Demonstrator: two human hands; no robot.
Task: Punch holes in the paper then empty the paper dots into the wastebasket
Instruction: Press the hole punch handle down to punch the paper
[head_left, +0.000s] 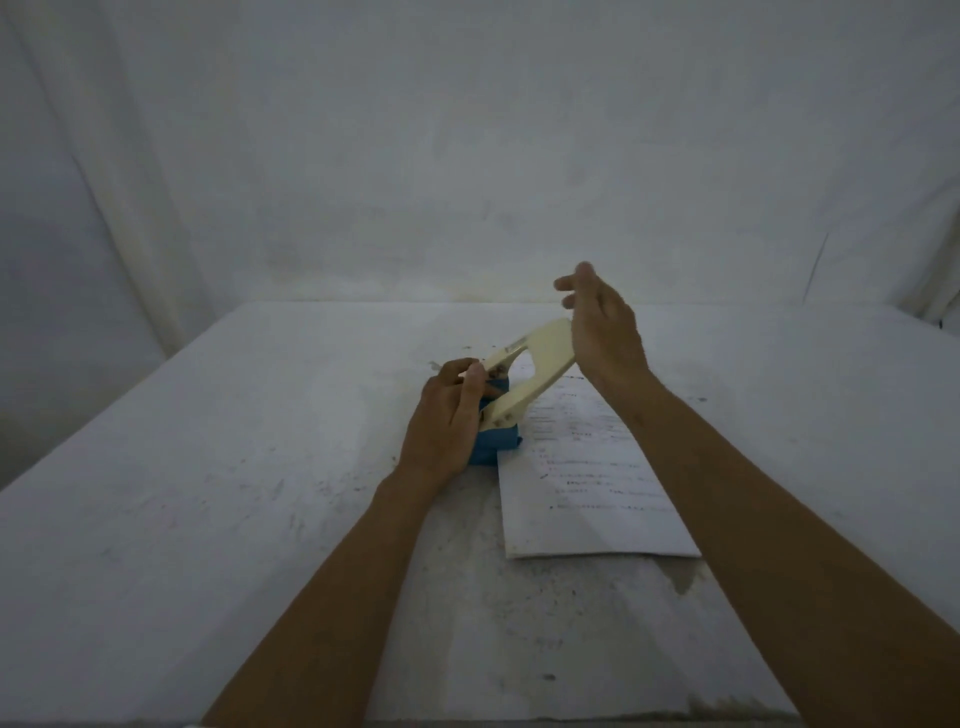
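Hole punch (511, 402), blue base and cream lever, on the table (234, 493) at the left edge of the printed paper (587, 493), the sheet's upper left corner apparently tucked into its slot, though dim light leaves that unsure. Lever raised, tilted up toward the right. Left hand (447, 415) wrapped on the base, fingers curled together and clamped around its near end. Right hand (602, 332) at the lever's high tip, palm edge touching it, fingers loosely apart and not closed on anything. Likely risks from here: a press with only the palm edge could slip off the lever's end; the base could tip or skid if the left grip loosens; the paper, lying free, could shift so the holes land crooked or miss the margin; a later careless lift could spill dots across the table. No wastebasket in view, so the emptying step needs a reach somewhere off frame. Table pale, scuffed, speckled with dark marks, a damp-looking stain near the sheet's lower right corner. Behind and around, white draped cloth (467, 130), creased, in poor light.
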